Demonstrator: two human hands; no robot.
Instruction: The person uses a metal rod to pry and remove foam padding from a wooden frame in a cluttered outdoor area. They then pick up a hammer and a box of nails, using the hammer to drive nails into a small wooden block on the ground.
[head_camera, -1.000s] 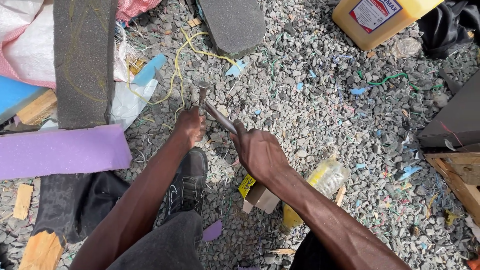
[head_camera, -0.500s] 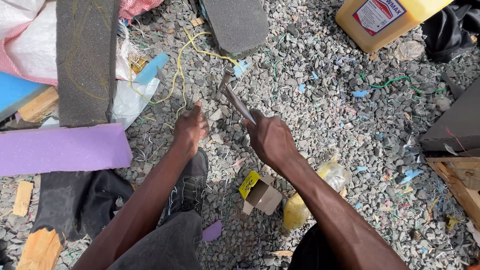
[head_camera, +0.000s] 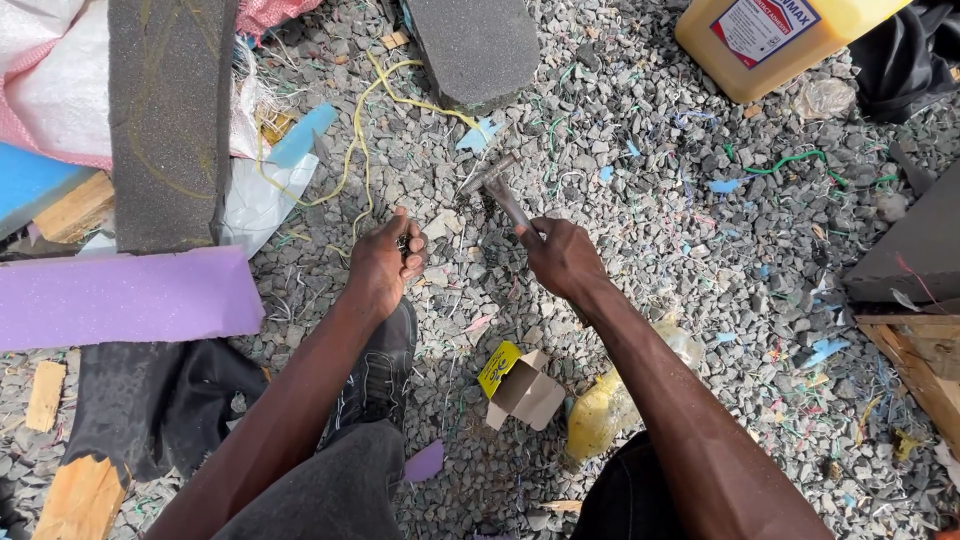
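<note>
Mid-swing, my right hand (head_camera: 562, 258) grips the hammer (head_camera: 497, 186) over gravel (head_camera: 660, 180) while my left hand (head_camera: 385, 265) pinches something small, needing steadier aim next.

Hammer (head_camera: 497, 190): grey metal head with slim shank, tilted with head away from the person, raised just beyond the black shoe (head_camera: 380, 375). Small dark object (head_camera: 403, 243), details unclear, sits above the shoe's toe.

left hand (head_camera: 385, 262): curled, fingers closed, low | right hand (head_camera: 562, 256): fisted, raised, forearm extended
</note>
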